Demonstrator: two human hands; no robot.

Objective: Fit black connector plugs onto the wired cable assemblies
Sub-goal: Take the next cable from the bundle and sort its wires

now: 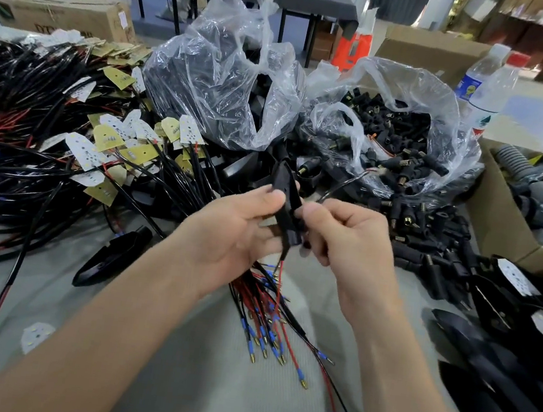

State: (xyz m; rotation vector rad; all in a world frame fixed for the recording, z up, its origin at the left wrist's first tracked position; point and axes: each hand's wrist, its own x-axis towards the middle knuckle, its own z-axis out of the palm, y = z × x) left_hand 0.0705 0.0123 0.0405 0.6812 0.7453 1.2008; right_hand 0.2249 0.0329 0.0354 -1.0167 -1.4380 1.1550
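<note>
Black plastic housing [285, 196] is held upright between both hands, above the table [190, 392]. We grip it with the left hand [232, 231], thumb and fingers pinching its left edge. The right hand [348, 243] curls round its lower end. Red and black wires [268, 312] with blue-sleeved tips hang below onto the table. Loose connector plugs [395, 142] fill the clear bag [446, 125] behind right. Cable assemblies [29, 146] are piled at left.
</note>
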